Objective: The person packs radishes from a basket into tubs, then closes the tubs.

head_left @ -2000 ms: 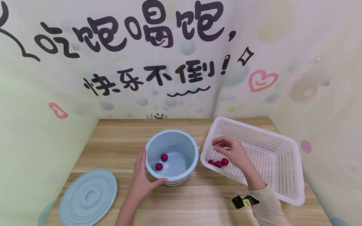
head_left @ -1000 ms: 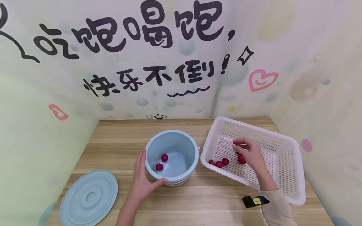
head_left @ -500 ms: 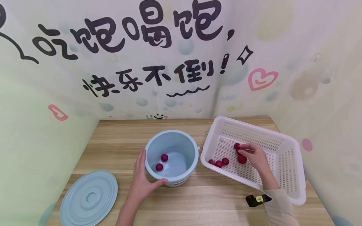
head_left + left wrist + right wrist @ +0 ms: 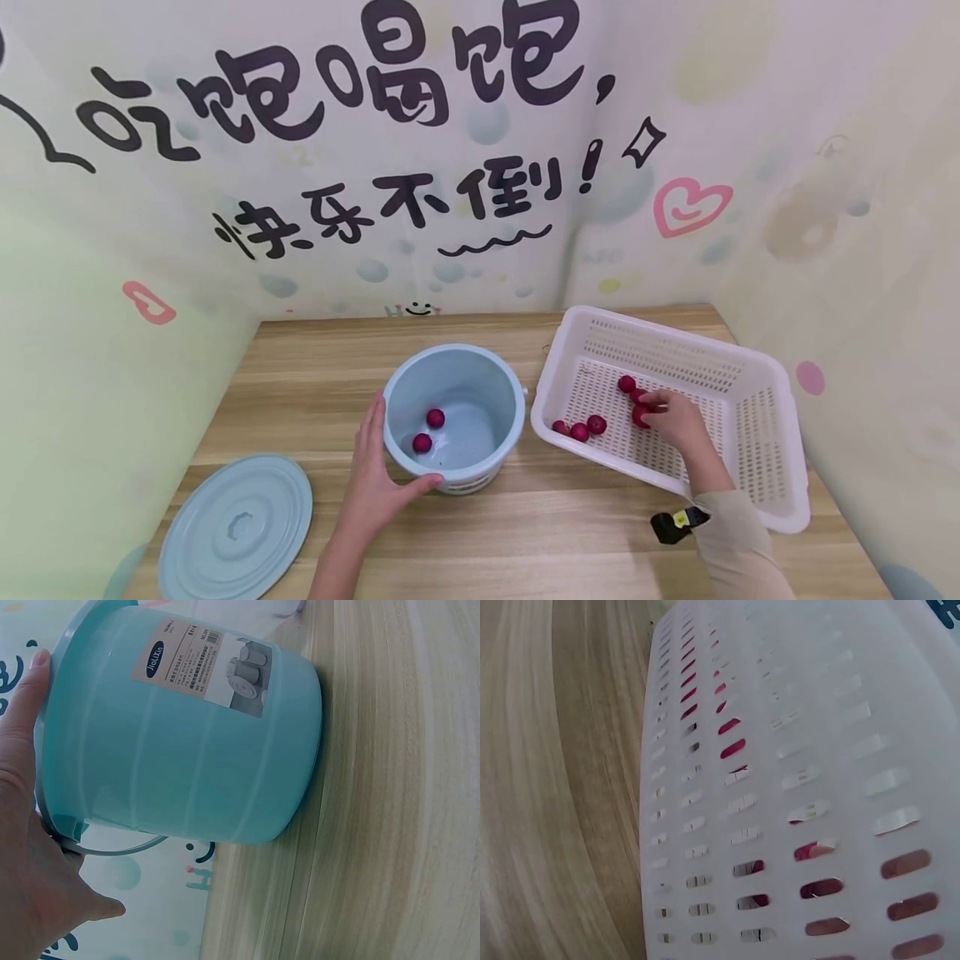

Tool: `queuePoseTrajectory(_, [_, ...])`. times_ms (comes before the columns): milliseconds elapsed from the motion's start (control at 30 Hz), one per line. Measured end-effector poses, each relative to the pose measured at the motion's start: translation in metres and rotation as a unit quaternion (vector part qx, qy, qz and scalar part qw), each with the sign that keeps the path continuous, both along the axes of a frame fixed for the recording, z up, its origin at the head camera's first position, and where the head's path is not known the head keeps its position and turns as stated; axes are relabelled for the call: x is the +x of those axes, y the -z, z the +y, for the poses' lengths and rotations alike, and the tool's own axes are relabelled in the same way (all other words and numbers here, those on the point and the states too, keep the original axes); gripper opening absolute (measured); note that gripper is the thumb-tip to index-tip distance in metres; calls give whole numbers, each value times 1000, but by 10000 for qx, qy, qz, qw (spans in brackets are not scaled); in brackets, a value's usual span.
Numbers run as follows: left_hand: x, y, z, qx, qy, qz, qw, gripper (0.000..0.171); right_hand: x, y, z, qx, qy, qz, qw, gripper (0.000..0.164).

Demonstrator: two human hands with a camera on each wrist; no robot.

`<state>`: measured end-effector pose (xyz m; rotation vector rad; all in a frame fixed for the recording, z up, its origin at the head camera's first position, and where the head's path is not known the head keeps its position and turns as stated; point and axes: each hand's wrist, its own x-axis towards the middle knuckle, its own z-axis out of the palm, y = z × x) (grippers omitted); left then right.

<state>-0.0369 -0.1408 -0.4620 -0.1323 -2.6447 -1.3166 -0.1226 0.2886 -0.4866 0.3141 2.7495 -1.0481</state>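
1. Two red fruits (image 4: 436, 418) sit in the bucket (image 4: 483, 379).
2. Left grip (image 4: 372, 482) is spread pretty wide, just resting against the bucket's side and rim.
3. Right grip (image 4: 679, 422) is nearly closed, pinching another fruit (image 4: 640, 416) in the basket (image 4: 652, 354), five more around it.

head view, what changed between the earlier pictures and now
The right hand moved rightward and slightly lower over the white perforated plastic basket; its thumb and fingers now hold one dark red round fruit. Unchanged: the left hand against the light blue round plastic bucket, two fruits inside it, three fruits by the basket's near left corner, and the flat light blue round lid.
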Motion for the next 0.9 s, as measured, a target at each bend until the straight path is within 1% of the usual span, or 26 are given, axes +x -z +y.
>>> queuePoseTrajectory(100, [0, 0, 1, 22, 4, 0, 10000, 126, 0, 0, 1, 188, -28, -59, 9998, 34])
queuePoseTrajectory(200, [-1, 1, 1, 38, -5, -2, 10000, 126, -1, 1, 2, 266, -18, -172, 9995, 34])
queuePoseTrajectory(333, [-1, 2, 1, 3, -2, -27, 10000, 126, -1, 1, 2, 246, 78, -286, 9993, 29])
queuePoseTrajectory(467, [1, 2, -1, 8, -43, -24, 10000, 126, 0, 2, -1, 48, 112, -371, 9992, 24])
queuePoseTrajectory(600, [2, 2, -2, -14, -70, -33, 10000, 126, 1, 3, -3, -32, 137, -383, 9992, 24])
queuePoseTrajectory(733, [2, 1, -2, -39, -35, -59, 10000, 126, 2, 3, -1, -54, 173, -287, 9994, 25])
queuePoseTrajectory(900, [0, 1, -1, -35, -23, -46, 10000, 126, 3, 1, -2, -413, 267, -97, 9987, 29])
